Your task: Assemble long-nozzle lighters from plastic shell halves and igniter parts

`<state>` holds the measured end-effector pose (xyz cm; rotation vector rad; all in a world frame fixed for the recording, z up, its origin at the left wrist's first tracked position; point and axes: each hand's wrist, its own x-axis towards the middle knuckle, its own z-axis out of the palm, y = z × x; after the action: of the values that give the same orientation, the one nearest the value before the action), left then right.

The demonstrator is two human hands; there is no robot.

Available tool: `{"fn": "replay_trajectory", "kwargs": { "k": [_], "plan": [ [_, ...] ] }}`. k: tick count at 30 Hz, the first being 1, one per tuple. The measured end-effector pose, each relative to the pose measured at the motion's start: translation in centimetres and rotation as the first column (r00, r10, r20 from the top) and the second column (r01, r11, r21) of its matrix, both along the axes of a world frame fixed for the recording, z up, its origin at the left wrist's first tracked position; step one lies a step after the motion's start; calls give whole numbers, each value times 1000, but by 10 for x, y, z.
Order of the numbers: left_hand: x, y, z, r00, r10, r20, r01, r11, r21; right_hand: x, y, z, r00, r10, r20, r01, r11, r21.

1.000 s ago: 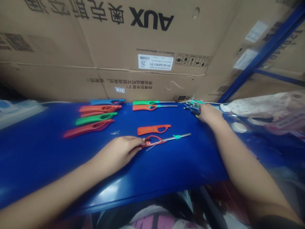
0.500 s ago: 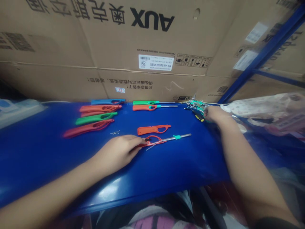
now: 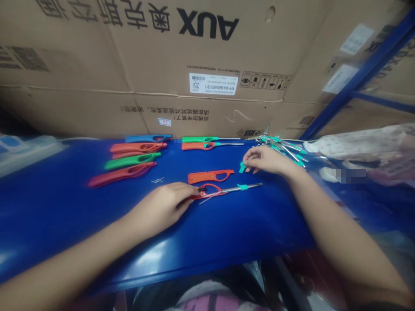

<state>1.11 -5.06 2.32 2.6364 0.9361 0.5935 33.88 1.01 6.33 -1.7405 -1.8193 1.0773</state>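
Observation:
My left hand (image 3: pixel 170 203) is closed on the handle end of an opened orange gas lighter (image 3: pixel 214 190). Out of that lighter a metal tube with a teal piece on it points right, and thin white wires lie along its handle. Just behind it an orange handle half (image 3: pixel 207 176) rests flat on the table. Between the fingertips of my right hand (image 3: pixel 264 160) is a small teal plastic piece (image 3: pixel 241 167), held above the table right of the handle half. Behind the right hand lies a pile of metal tubes with teal parts (image 3: pixel 293 149).
Several lighter handles in blue, orange, green and red (image 3: pixel 132 160) lie at the left of the blue table (image 3: pixel 129 255). Two lighters with metal tubes (image 3: pixel 198 146) lie at the back. A cardboard box (image 3: pixel 145 65) stands behind; plastic bags (image 3: pixel 353 144) lie at right.
My right hand has moved left and nearer from the pile of tubes, and now carries a small teal piece. My left hand stays on the opened lighter. The screwdriver-like yellow-and-black tool is now hidden.

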Motion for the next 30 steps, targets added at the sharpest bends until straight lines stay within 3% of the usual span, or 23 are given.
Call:
{"fn": "replay_trajectory", "kwargs": {
  "k": [4, 10, 13, 16, 21, 30],
  "plan": [
    [-1, 0, -1, 1000, 0, -4, 0, 1000, -9, -2, 2, -7, 998, 11, 65, -10, 1000, -12],
    [-1, 0, 0, 1000, 14, -6, -14, 999, -52, 6, 5, -11, 976, -31, 214, -5, 986, 164],
    [-1, 0, 1, 1000, 26, -18, -27, 997, -73, 7, 5, -14, 916, -3, 401, -107, 962, 250],
    [0, 0, 0, 999, 28, -20, -29, 996, -83, 5, 4, -16, 858, 48, 511, -198, 950, 242],
    [-2, 0, -1, 999, 29, -19, -31, 996, -82, 2, 0, -16, 878, 91, 471, -226, 944, 240],
    [-1, 1, -1, 1000, 15, -9, -16, 996, -82, -14, -5, -14, 940, 87, 330, -220, 893, 392]
  ]
}}
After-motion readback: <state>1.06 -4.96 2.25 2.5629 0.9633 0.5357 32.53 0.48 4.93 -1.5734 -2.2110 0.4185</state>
